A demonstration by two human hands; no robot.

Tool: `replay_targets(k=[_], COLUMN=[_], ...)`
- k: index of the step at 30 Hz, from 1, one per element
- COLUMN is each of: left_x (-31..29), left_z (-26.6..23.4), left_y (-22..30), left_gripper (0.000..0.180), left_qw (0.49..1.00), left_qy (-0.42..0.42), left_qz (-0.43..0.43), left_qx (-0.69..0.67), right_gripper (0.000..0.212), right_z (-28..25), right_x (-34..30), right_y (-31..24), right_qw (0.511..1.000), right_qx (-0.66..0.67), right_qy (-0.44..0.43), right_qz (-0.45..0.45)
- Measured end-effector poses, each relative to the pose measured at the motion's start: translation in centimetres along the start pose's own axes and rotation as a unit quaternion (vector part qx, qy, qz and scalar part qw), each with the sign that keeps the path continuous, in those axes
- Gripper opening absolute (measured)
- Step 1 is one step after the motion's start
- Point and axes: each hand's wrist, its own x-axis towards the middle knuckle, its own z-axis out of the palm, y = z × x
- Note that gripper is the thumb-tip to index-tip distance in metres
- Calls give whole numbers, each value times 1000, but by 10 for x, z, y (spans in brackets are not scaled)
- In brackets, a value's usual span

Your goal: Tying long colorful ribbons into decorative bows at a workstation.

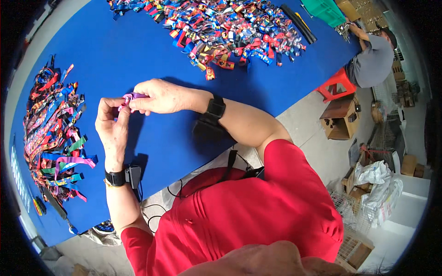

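A small pink and purple ribbon strap (127, 98) is pinched between my two hands above the blue table. My left hand (112, 125) grips its left end between thumb and fingers. From the right, my right hand (162, 96) closes over the purple part, fingers curled and thumb pressed near the left fingertips. Fine details of the strap are hidden by the fingers. Left of my hands lies a heap of long printed ribbon straps (50, 133) in many colours. Farther off, a wide heap of short, folded colourful straps (230, 32) covers the far side.
A blue tabletop (175, 142) lies under both heaps. Dark flat strips (299, 23) and a green crate (324, 11) sit at the far right. A co-worker in grey (375, 62) is at the table's right end by a red stool (336, 86). A cardboard box (340, 119) stands on the floor.
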Motion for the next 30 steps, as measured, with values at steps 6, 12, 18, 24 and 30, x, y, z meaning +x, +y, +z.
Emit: replay_targets(k=[6, 12, 18, 24, 30], left_x=[1, 2, -2, -5, -1], left_z=[-3, 0, -2, 2, 5], left_y=[-3, 0, -1, 10, 14], left_gripper=[12, 13, 12, 11, 12], left_qw=[999, 999, 995, 989, 990], left_qy=[7, 2, -8, 3, -12], left_qz=[20, 48, 90, 121, 124], left_qx=[32, 22, 46, 82, 72], right_gripper=[34, 47, 42, 30, 26], right_z=[4, -5, -2, -3, -8], right_x=[3, -3, -1, -4, -7], right_y=[11, 9, 9, 1, 8], right_qw=[998, 982, 948, 949, 962], right_qx=[61, 189, 312, 293, 264], right_qy=[-1, -11, -12, -38, -34], right_qz=[-33, 21, 69, 108, 53])
